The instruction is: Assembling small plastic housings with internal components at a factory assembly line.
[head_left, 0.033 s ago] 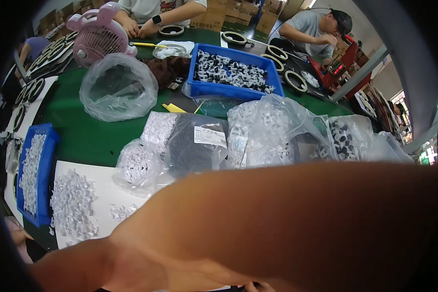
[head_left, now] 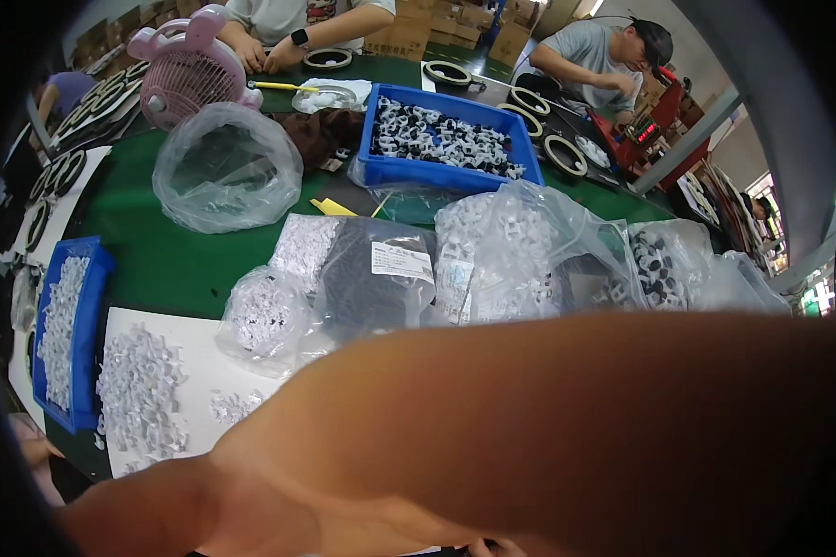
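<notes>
Head view: a pile of small white parts (head_left: 142,395) lies at the lower left of the frame, on a white sheet (head_left: 202,347) spread over the green tabletop (head_left: 149,275). Each looks like moulded plastic, so I judge it very light, stiff and a little slippery, hard to break except at thin prongs; a fingertip pinch across the thicker body should suit best. Smaller white pieces (head_left: 235,406) lie just right of the pile.

A blurred bare arm (head_left: 529,427) fills the lower right and hides much of the near side. Only a sliver of a hand (head_left: 497,548) shows at the bottom edge, right of centre; I cannot tell which hand it is, or whether it grips anything.

Beyond, a blue bin (head_left: 84,371) of white parts stands at the left, clear bags fill the middle, and another blue tray (head_left: 409,174) sits at upper centre.
</notes>
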A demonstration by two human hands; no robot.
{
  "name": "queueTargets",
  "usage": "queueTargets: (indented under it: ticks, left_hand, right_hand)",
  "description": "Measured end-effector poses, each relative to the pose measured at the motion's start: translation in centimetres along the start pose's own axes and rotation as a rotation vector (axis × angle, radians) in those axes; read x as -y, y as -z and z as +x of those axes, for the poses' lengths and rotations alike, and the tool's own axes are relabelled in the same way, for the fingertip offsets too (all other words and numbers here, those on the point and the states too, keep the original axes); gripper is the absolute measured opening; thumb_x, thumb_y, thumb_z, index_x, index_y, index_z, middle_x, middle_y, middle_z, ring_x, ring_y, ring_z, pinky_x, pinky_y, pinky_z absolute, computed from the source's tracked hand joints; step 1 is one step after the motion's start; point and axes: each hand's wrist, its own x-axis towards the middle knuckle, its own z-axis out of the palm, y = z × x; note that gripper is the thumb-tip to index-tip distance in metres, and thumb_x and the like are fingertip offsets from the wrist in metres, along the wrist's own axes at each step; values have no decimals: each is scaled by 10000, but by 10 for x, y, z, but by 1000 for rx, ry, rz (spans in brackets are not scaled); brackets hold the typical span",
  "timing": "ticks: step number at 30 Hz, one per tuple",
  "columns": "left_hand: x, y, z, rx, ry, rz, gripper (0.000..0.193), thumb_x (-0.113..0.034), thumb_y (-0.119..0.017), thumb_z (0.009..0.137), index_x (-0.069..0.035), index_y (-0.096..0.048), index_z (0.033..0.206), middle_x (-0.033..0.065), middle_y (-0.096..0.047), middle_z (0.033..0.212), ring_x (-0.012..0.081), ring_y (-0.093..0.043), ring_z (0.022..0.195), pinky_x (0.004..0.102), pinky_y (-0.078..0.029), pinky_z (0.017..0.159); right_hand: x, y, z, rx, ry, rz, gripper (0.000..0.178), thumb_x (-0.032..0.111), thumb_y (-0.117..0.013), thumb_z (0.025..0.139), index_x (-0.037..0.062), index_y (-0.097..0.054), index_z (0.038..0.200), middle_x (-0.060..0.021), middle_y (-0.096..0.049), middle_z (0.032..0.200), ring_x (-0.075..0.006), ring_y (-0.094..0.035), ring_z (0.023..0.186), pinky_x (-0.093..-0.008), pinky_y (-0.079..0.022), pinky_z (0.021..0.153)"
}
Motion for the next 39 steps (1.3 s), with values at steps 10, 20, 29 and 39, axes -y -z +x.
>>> queueTargets:
  ticks: [10,20,29,39]
  left_hand:
    - [-9,0,-3,-34,-27,21,624,-575,-322,914,-150,-446,1353,118,-487,1298,246,-432,1198,415,-332,966]
    - [5,2,5,-3,-38,-19,621,-573,-325,914,-152,-440,1356,118,-491,1289,245,-440,1188,414,-337,962]
    - [4,2,11,-5,-49,-5,619,-571,-328,915,-154,-435,1359,118,-495,1281,244,-446,1179,413,-343,959]
    - [6,2,12,-5,-63,-3,617,-569,-331,915,-155,-430,1362,118,-500,1271,242,-453,1169,411,-348,955]
  right_hand:
    - [-3,-1,4,-2,15,4,343,113,-650,733,-3,-639,1055,-306,-426,1299,-461,-486,1110,-488,-429,908]
    - [-1,2,-2,5,-16,19,350,108,-652,734,4,-631,1068,-311,-428,1300,-463,-482,1114,-491,-421,917]
    - [-2,2,4,0,-6,14,363,109,-650,717,-3,-631,1063,-313,-434,1291,-469,-493,1097,-491,-428,909]
    - [1,4,4,-16,-7,32,349,99,-648,724,-3,-632,1057,-314,-433,1288,-470,-492,1095,-487,-431,906]
